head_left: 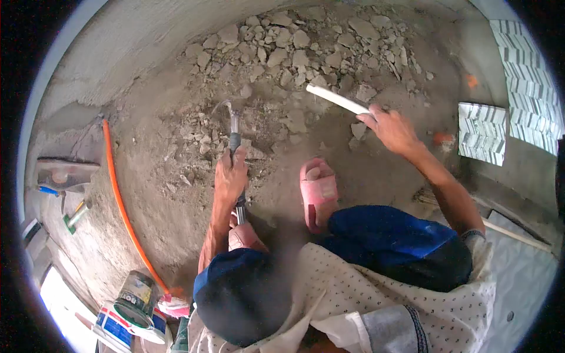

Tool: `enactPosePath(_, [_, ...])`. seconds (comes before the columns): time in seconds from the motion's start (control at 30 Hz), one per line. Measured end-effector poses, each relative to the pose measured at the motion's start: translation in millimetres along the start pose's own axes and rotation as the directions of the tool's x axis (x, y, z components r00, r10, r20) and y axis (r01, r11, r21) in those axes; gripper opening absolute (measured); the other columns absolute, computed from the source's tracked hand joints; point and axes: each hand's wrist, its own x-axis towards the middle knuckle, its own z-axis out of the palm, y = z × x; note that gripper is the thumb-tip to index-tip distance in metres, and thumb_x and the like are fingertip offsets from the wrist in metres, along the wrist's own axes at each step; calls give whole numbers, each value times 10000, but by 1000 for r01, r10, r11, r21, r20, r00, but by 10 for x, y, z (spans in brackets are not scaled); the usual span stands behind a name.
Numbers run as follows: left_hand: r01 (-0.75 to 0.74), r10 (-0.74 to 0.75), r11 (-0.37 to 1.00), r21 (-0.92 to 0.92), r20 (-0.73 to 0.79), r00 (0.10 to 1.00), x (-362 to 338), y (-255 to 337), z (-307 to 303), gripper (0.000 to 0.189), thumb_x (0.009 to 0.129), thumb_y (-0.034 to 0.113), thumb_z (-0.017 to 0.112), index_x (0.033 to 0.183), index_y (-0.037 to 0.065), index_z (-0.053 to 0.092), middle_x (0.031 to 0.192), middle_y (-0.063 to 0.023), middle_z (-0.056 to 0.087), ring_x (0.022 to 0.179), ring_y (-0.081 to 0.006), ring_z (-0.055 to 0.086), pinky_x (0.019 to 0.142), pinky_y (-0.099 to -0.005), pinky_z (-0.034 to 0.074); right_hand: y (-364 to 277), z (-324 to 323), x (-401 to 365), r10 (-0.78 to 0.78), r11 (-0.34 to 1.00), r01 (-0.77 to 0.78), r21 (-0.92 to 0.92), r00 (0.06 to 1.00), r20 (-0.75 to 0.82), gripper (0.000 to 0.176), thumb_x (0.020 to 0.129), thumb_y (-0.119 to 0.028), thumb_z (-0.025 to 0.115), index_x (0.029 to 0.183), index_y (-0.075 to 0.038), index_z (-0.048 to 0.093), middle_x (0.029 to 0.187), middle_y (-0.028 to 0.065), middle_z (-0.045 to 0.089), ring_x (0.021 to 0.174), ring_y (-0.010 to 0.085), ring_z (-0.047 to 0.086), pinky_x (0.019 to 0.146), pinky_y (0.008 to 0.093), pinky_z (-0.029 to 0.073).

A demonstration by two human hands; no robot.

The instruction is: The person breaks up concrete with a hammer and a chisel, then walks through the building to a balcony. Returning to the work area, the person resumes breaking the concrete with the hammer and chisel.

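My left hand (231, 176) is wrapped round the dark grip of a claw hammer (235, 122). Its metal head is at the top, over broken bits on the floor. My right hand (389, 128) grips the near end of a white stick (336, 99), perhaps a length of plastic pipe. The stick points up and left, its far end above the edge of the rubble (300, 50). Loose chips of mortar lie around the hammer head. One pink sandal (318, 191) is on the floor between my hands, on my foot.
An orange tube (120, 197) runs along the floor at left. Beyond it lie a plastering float (66, 175) and a green-headed tool (76, 217). Buckets (134, 298) stand at lower left. Patterned tiles (481, 133) are at right, near a wooden handle (518, 235).
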Motion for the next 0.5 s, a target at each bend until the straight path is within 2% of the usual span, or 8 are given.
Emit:
enactPosePath(0.03, [-178,181,982,62,-46,983,5,-49,42,346,918,334,512,891,-11,513,550,-89,512,424,-176,514,419,-325,403,10,-6,55,-32,999,31,-32,999,-8,457,903,-503,481,1024,-76,591,659,221,612,644,436,614,570,499,503])
enactPosePath(0.1, [-230,233,972,53,-68,970,-28,-56,59,360,920,355,513,859,0,504,537,-75,504,429,-161,506,425,-311,400,4,-28,148,-79,994,76,-84,996,-32,445,898,-495,492,1009,-77,595,643,216,609,625,429,615,556,489,506])
enactPosePath(0.17, [10,-11,995,-97,-17,1000,-77,632,-125,369,922,372,513,838,13,491,526,-59,498,441,-147,506,437,-302,404,-14,-130,237,-109,987,99,-127,991,-77,430,893,-484,507,989,-75,599,629,208,608,606,419,616,542,481,508])
enactPosePath(0.3, [-123,108,981,-151,-108,988,-42,958,-164,371,930,391,505,830,38,450,530,-38,508,457,-128,511,441,-289,410,13,-232,385,-272,960,264,-98,959,-82,410,890,-461,523,967,-66,601,626,196,607,597,404,619,513,498,492])
enactPosePath(0.4, [-189,156,966,-177,-185,970,-4,980,-125,373,939,383,504,822,37,428,560,-31,493,485,-108,486,439,-293,402,35,-178,404,-296,952,288,-107,952,-76,408,897,-456,512,989,-68,596,649,182,622,602,392,626,514,493,498])
enactPosePath(0.43, [-214,171,957,-198,-212,962,6,976,-85,374,940,382,504,824,36,424,565,-29,489,490,-104,480,438,-294,400,-3,-188,394,-257,959,248,-134,965,-55,386,892,-443,527,979,-73,595,664,181,622,612,393,623,524,491,495])
enactPosePath(0.47, [-201,115,900,-387,-233,966,9,897,51,373,946,381,494,842,28,430,572,-15,475,494,-95,459,430,-300,388,-60,-231,364,-216,965,208,-162,976,-34,364,887,-429,542,968,-78,594,679,181,623,623,394,620,534,488,493])
enactPosePath(0.5, [-216,126,895,-389,-242,962,2,827,187,362,954,376,477,838,36,444,574,-21,482,489,-105,464,431,-302,385,-90,-252,334,-172,967,165,-194,985,-16,343,882,-416,558,958,-84,592,695,180,624,634,395,617,544,485,490])
